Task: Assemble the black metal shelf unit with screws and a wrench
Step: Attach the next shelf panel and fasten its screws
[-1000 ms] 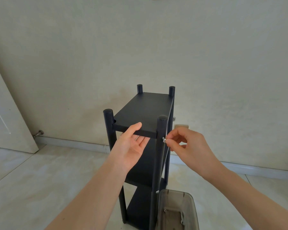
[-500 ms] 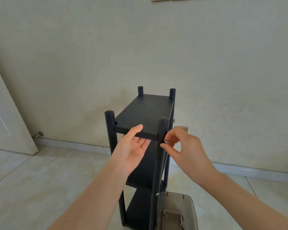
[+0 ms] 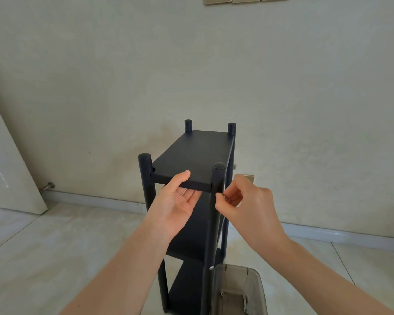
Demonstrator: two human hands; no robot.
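The black metal shelf unit (image 3: 196,153) stands upright on the floor with four round posts and three shelves. My left hand (image 3: 178,201) grips the front edge of the top shelf, thumb on top and fingers underneath. My right hand (image 3: 243,201) pinches a small silver screw (image 3: 224,197) against the right side of the near right post (image 3: 217,189), just below the top shelf. Another screw head (image 3: 211,267) shows lower on the same post. No wrench is in view.
A translucent grey plastic bin (image 3: 237,289) with small metal parts stands on the floor right of the shelf's base. A white door (image 3: 7,160) and its doorstop (image 3: 46,187) are at left. The wall is close behind the shelf.
My right hand has moved the screw left, from just off the post to right against its side. My left hand has kept its hold on the top shelf edge.
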